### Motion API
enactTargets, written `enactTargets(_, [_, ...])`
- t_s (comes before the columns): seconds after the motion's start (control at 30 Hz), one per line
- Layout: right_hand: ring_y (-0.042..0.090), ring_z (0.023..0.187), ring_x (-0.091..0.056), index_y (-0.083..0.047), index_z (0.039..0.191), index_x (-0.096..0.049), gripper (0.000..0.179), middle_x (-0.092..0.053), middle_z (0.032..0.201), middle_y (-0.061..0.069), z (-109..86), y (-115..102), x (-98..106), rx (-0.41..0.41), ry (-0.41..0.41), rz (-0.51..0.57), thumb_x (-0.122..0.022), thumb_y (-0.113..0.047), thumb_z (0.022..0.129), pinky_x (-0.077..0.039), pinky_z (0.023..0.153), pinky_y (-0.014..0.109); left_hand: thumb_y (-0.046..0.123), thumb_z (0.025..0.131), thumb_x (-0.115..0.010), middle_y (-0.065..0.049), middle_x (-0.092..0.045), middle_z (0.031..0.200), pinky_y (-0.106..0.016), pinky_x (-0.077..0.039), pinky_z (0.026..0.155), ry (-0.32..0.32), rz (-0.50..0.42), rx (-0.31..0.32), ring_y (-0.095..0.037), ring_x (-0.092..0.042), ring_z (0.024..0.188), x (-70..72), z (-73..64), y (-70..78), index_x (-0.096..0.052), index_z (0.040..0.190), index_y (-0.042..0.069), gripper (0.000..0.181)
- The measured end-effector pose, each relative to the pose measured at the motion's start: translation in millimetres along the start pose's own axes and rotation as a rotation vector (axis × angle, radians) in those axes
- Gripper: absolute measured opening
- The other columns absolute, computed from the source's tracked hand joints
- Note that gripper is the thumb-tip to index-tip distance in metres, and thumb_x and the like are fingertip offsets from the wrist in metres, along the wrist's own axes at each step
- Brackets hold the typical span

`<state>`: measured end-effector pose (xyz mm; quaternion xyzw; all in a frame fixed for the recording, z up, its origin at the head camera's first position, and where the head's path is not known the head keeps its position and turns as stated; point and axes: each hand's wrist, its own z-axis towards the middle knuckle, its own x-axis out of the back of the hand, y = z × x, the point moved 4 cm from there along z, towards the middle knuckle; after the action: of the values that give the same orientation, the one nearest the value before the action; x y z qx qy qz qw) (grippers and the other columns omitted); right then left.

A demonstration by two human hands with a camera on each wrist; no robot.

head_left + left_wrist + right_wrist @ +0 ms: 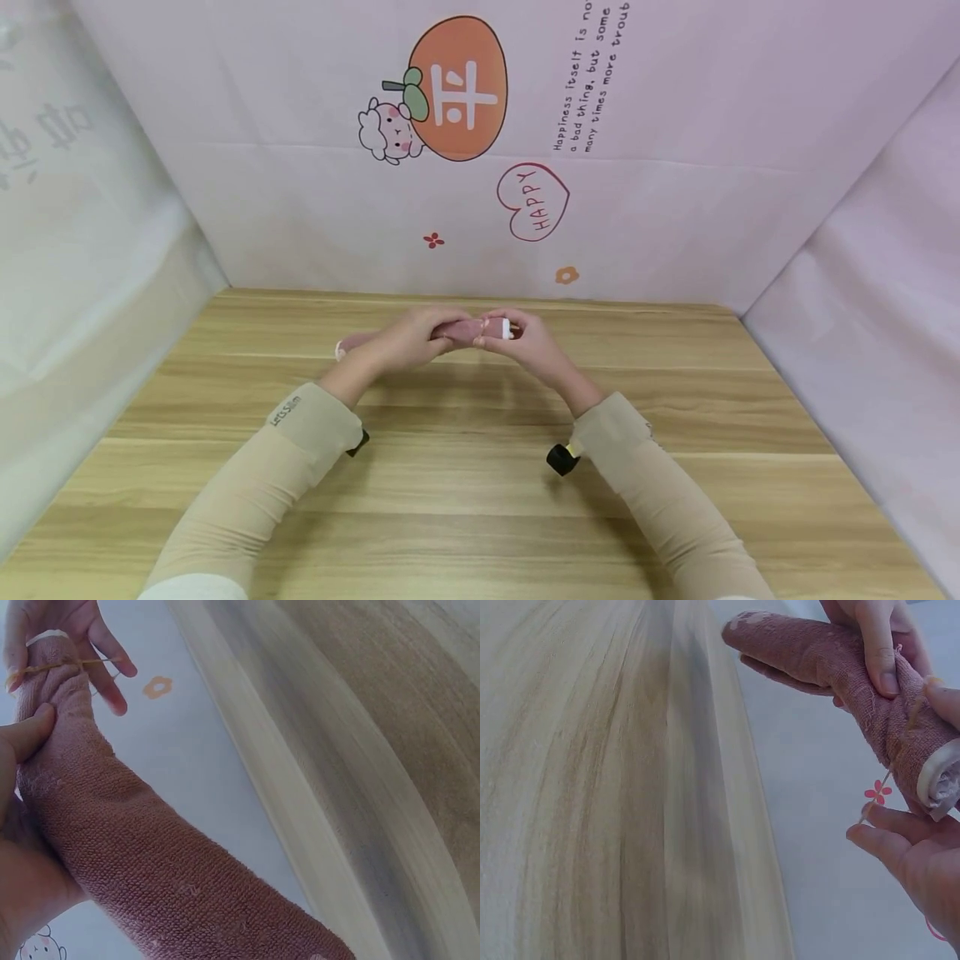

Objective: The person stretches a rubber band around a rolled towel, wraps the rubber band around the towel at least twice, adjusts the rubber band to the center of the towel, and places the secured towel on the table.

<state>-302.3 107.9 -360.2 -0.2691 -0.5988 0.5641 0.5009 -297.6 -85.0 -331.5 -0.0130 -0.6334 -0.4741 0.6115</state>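
A rolled pink towel is held up off the table, slanting between both hands. Its cloth is fluffy terry with a white edge at the right end, seen in the right wrist view. The left hand grips the roll around its middle, thumb lying along the cloth. At the white-edged end, the right hand hooks and pinches a thin yellowish rubber band. The band loops round the towel near that end, and one stretch of it is drawn away from the cloth by the fingertips.
Beneath the hands lies a wood-grain table. A white printed cloth hangs behind its back edge, with more white cloth at both sides. Dark wrist devices sit under the beige sleeves.
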Motion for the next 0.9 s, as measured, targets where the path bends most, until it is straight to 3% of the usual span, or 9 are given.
enactTargets(0.17, [0.023,0.100,-0.062,0.000,0.135,-0.062,0.043,-0.062,0.125,0.017,-1.6,-2,3,0.010,-0.026,-0.031,-0.070,-0.017,0.097,-0.054,0.082,0.033,0.008,0.101,-0.065,-0.003,-0.067,0.128,-0.042,-0.048,0.101,0.010,-0.044,0.032,-0.020,-0.060,0.115,0.6,-1.8,-0.2,-0.069,0.130,0.015,0.030])
enactTargets(0.37, [0.026,0.113,-0.059,0.002,0.139,-0.055,0.043,-0.059,0.129,0.017,-3.5,-6,4,0.026,-0.085,-0.005,-0.061,-0.020,0.103,-0.050,0.096,0.042,0.006,0.101,-0.062,-0.007,-0.066,0.129,-0.044,-0.049,0.097,0.029,-0.146,0.066,-0.023,-0.061,0.110,2.5,-3.4,-1.9,-0.065,0.135,0.014,0.036])
enactTargets(0.53, [0.026,0.117,-0.058,0.006,0.137,-0.052,0.038,-0.060,0.127,0.018,-4.4,-7,1,0.087,-0.138,0.013,-0.054,-0.018,0.107,-0.047,0.101,0.042,0.005,0.101,-0.060,-0.005,-0.066,0.128,-0.041,-0.050,0.093,0.034,-0.224,0.110,-0.022,-0.061,0.105,2.8,-4.9,-4.9,-0.065,0.135,0.015,0.036])
enactTargets(0.67, [0.029,0.112,-0.061,0.008,0.138,-0.049,0.037,-0.063,0.119,0.023,-5.1,-6,-2,0.165,-0.169,0.048,-0.044,-0.016,0.111,-0.044,0.106,0.046,0.005,0.102,-0.057,-0.005,-0.065,0.127,-0.041,-0.050,0.092,0.031,-0.341,0.166,-0.023,-0.060,0.106,4.9,-7.2,-5.1,-0.064,0.134,0.017,0.035])
enactTargets(0.77, [0.028,0.109,-0.063,0.010,0.139,-0.048,0.042,-0.064,0.116,0.026,-5.8,-6,-3,0.205,-0.142,0.074,-0.035,-0.020,0.113,-0.042,0.109,0.048,0.004,0.102,-0.055,-0.007,-0.064,0.129,-0.043,-0.049,0.097,0.033,-0.357,0.164,-0.023,-0.060,0.112,7.8,-7.3,-3.8,-0.063,0.135,0.015,0.035])
enactTargets(0.9, [0.023,0.110,-0.063,0.014,0.140,-0.047,0.052,-0.062,0.121,0.027,-4.6,-5,-3,0.214,-0.088,0.143,-0.026,-0.025,0.113,-0.044,0.108,0.045,0.005,0.102,-0.056,-0.009,-0.064,0.131,-0.044,-0.047,0.101,0.048,-0.309,0.133,-0.025,-0.061,0.116,11.2,-5.5,-4.0,-0.061,0.137,0.011,0.035])
